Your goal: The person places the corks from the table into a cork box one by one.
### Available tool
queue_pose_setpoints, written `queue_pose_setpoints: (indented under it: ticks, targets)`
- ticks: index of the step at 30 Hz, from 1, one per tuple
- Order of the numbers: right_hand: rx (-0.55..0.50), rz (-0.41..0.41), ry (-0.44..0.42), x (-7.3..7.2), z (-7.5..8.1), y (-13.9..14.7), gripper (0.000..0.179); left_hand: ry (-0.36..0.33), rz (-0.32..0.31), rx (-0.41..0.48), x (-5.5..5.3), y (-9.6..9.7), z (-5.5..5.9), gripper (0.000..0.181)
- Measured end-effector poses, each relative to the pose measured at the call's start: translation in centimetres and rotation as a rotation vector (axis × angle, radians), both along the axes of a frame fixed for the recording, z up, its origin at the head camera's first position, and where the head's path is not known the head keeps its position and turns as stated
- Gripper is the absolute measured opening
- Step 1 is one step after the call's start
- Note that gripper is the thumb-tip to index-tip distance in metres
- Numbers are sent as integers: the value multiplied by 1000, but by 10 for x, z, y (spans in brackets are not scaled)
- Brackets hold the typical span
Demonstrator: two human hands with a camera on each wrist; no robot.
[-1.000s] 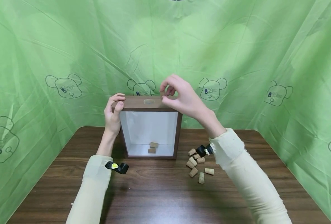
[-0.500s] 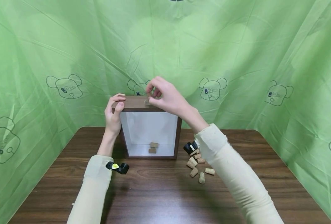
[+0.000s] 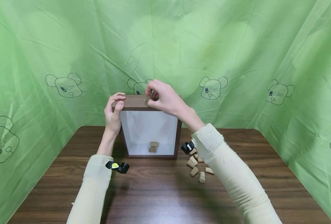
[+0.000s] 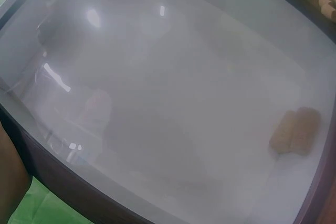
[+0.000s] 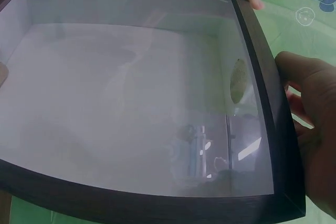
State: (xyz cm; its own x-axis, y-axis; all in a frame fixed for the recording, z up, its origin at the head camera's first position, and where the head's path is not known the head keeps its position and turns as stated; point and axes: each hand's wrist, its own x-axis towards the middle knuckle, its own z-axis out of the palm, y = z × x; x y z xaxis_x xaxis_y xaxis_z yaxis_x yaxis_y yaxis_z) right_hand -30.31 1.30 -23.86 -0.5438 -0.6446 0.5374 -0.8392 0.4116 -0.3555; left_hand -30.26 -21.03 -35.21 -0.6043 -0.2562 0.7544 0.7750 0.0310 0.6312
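A brown-framed shadow box [image 3: 179, 133] with a clear front and white inside stands upright on the table. My left hand [image 3: 113, 113] grips its top left corner, thumb in front and fingers over the top. Over the round hole [image 3: 146, 101] in the top edge, my right hand [image 3: 165, 98] pinches a cork between thumb and forefinger, mostly hidden by the fingers. Two corks [image 4: 296, 131] lie side by side on the floor of the box. From the right wrist view, the hole [image 5: 239, 81] shows through the clear front, beside the right hand [image 5: 315, 93].
Several loose corks [image 3: 202, 177] lie on the dark wood table [image 3: 143, 193] to the right of the box, partly under the right forearm. A green curtain [image 3: 238, 56] with bear drawings hangs close behind and at both sides. Each wrist carries a black camera [image 3: 123, 168].
My right hand has moved left along the box top to the hole, then lowered slightly there with the cork. The left hand and the two corks inside have stayed put.
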Motion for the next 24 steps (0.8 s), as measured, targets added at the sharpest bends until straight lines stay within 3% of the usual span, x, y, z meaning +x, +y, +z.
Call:
queue_pose_setpoints:
  ticks: [10, 15, 24]
  targets:
    - [7, -19, -21, 3, -1, 2, 10, 23, 17, -10, -1, -1, -2, 39]
    - [-33, -39, -7, 9, -1, 9, 18, 23, 6, 2, -1, 0, -2, 38]
    - [-96, -66, 28, 24, 1, 32, 16, 11, -7, 2, 1, 1, 1, 38]
